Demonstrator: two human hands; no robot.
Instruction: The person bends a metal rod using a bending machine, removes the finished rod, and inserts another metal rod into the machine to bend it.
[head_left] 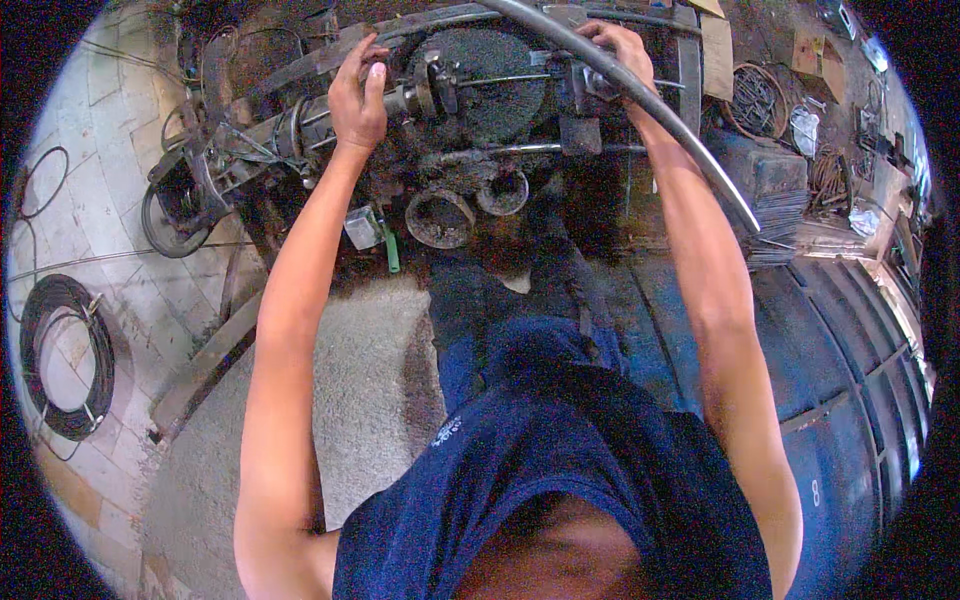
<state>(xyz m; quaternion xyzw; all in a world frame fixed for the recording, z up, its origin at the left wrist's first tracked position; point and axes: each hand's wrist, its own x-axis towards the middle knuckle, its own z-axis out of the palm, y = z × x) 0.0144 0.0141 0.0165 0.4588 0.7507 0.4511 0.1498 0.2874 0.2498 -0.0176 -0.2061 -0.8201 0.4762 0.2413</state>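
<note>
My left hand (358,98) is raised over the left part of a dark, greasy machine (490,85), beside its round spindle end (427,88). Its fingers are stretched and the thumb stands apart, with nothing in them. At the machine's right side my right hand (622,52) has its fingers curled at a dark metal block (592,84); what they grip, if anything, is hidden. A thin bright rod (510,79) runs between the spindle end and that block. Passing in front of my right wrist is a dark curved bar (690,138).
Two round cups (440,219) sit below the machine, near a green-handled tool (391,246). A coiled black hose (68,358) lies on the tiled floor at left. On the right are stacked dark sheets (762,195), a basket of wire (757,102) and a blue metal surface (800,340).
</note>
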